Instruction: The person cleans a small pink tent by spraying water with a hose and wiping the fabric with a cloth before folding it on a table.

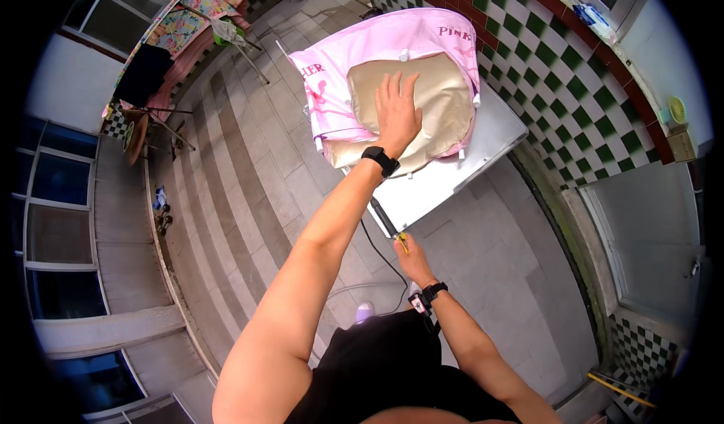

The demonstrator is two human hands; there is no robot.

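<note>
A pink fabric tub-like thing (332, 104) with white end caps and a round beige panel (441, 85) lies on a silvery-white tabletop (494, 126). My left hand (397, 111) is over the beige panel, fingers spread and holding nothing; whether the palm presses on it I cannot tell. Nearer to me, by the table's front corner, my right hand (415, 262) is closed round the yellow end of a black wand-like tool (382, 217). Its dark tip points toward the table and the pink fabric. A thin black cord (381, 254) hangs below the tool.
Grey paving (249, 160) surrounds the table. A checkered tile wall (558, 107) runs close on the right, beside a grey door (645, 232). At the far left, a drying rack (204, 21) carries floral cloth. My shoe (364, 311) shows below the cord.
</note>
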